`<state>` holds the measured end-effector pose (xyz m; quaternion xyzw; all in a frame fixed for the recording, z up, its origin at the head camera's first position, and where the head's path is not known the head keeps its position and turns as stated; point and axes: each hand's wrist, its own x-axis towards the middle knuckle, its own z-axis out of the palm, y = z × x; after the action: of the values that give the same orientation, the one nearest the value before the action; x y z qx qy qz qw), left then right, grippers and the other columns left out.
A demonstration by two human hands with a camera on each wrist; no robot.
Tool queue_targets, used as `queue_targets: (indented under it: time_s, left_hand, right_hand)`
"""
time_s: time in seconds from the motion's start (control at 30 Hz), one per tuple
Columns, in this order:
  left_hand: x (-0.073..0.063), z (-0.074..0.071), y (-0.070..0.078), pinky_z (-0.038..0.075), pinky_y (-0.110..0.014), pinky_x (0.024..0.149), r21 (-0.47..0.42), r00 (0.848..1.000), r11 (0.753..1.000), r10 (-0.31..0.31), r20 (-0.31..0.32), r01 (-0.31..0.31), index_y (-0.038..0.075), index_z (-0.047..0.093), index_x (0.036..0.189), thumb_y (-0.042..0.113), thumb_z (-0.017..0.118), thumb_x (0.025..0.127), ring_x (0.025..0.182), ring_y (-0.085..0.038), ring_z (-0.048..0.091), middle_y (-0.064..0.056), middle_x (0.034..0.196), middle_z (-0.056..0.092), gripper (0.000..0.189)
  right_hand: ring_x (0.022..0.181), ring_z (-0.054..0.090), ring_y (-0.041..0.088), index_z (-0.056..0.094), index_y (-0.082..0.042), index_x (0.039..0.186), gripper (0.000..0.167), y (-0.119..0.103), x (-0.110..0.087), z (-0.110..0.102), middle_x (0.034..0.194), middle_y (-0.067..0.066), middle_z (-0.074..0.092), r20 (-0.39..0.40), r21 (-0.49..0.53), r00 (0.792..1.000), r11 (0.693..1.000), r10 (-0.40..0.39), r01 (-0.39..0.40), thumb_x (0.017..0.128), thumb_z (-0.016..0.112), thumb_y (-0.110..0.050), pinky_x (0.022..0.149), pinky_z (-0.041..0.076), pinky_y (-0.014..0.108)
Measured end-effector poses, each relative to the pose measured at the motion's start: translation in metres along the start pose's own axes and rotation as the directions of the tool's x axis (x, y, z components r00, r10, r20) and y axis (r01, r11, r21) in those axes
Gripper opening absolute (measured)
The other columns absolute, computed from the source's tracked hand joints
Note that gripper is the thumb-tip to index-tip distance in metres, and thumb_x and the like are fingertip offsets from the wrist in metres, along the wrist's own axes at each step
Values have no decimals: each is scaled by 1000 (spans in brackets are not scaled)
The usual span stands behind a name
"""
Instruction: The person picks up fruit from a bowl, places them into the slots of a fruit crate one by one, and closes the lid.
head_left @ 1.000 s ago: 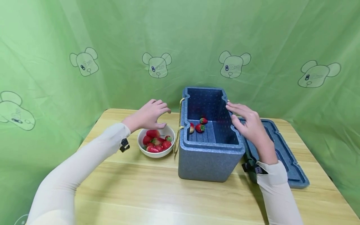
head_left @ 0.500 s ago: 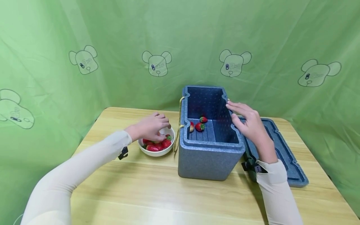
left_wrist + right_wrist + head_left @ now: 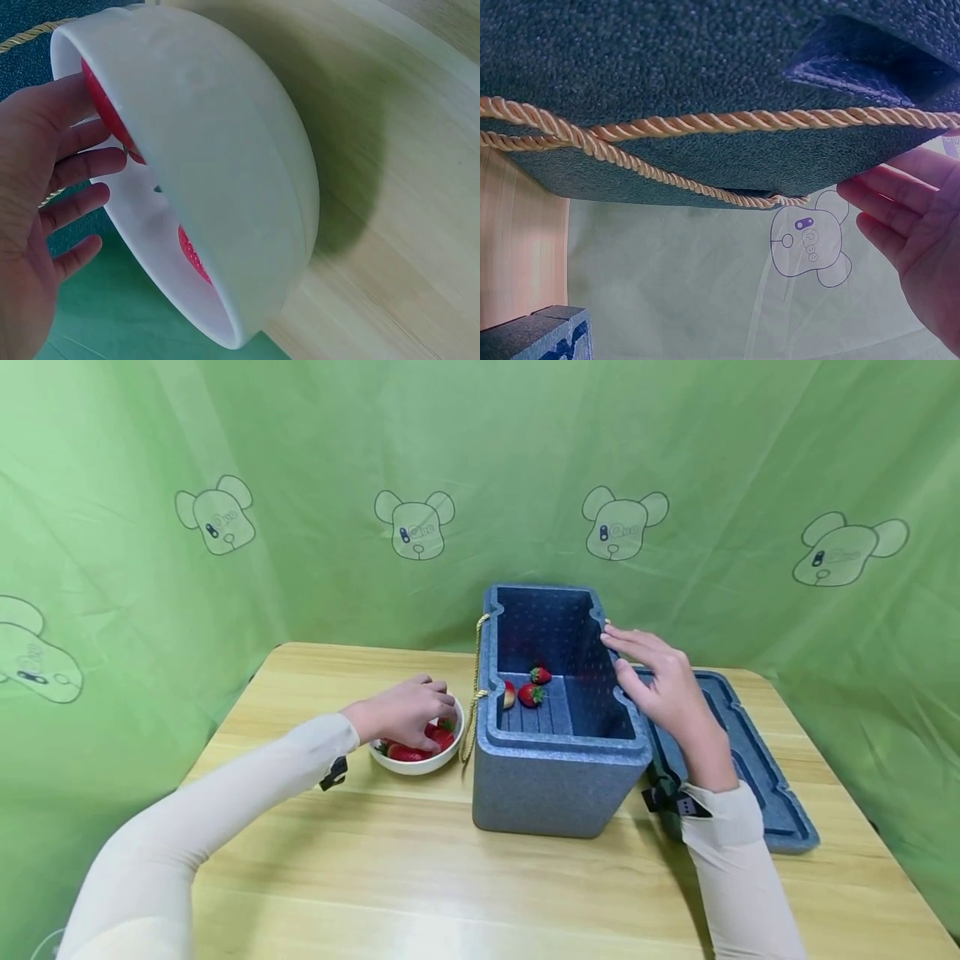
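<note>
In the head view my left hand point(image 3: 405, 713) reaches down into a white bowl point(image 3: 414, 768) of strawberries, fingers bent over the fruit. The left wrist view shows thumb and fingertips at a red strawberry point(image 3: 107, 111) just inside the rim, the thumb's tip hidden behind it; the hand grips this strawberry. To the right stands an open blue-grey foam box point(image 3: 551, 793). Inside it, toward the left wall, lie a few strawberries point(image 3: 530, 695). My right hand point(image 3: 666, 683) rests its fingers along the box's right rim, holding nothing.
A matching lid point(image 3: 787, 818) lies on the wooden table point(image 3: 337, 877), right of the box and partly behind the right forearm. Twisted gold rope point(image 3: 472, 722) hangs at the box's left side; another rope point(image 3: 727, 122) crosses its right side. A green curtain point(image 3: 517, 460) surrounds the table.
My left hand has come down from above the bowl into it, fingers closing over the strawberries. The right hand stays on the box rim.
</note>
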<state>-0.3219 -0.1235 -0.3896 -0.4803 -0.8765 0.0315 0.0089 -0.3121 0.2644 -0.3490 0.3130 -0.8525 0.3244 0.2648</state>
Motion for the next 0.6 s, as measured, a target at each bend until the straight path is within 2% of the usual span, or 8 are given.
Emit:
queue_targets:
  time_s: [0.17, 0.6]
  left_hand:
    - [2, 1, -1, 44, -44, 95, 9, 999, 1000, -3, 37, 3, 18, 74, 115, 37, 80, 82, 105, -21, 56, 0, 113, 73, 38]
    - [2, 2, -4, 45, -46, 96, -31, 998, 999, -23, 55, 25, 16, 76, 114, 31, 81, 81, 110, -24, 56, -2, 118, 73, 37]
  right_hand:
    - [131, 57, 42, 69, -7, 132, 36, 0, 1, 0, 140, 15, 64, -1, -1, 1000, 1000, 1, -1, 97, 59, -9, 112, 40, 56]
    - [131, 56, 42, 68, -6, 132, 36, -2, 1, 0, 140, 15, 63, 1, -1, 1000, 1000, 6, -6, 98, 58, -10, 112, 40, 56]
